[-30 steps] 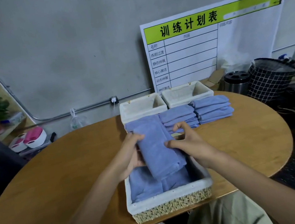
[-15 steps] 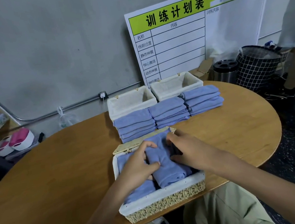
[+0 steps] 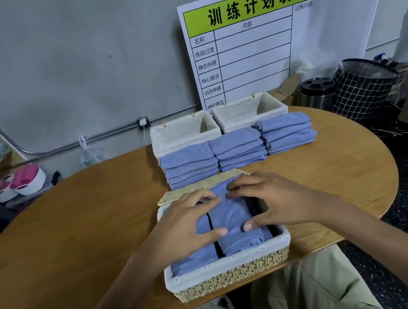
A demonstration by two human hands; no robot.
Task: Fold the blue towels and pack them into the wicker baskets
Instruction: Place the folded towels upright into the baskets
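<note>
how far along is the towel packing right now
Done: one folded towel lies in the left side of the near basket. In hand: the left hand and right hand press a second towel in beside it. Left: three folded stacks wait on the table, and the two far baskets look empty.

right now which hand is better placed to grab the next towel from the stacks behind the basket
Right, probably. The right hand lies over the near basket's open right side, where a gap remains, and the towel stacks sit up and to the right. The left hand lies flat on the packed towels, steadying them.
</note>
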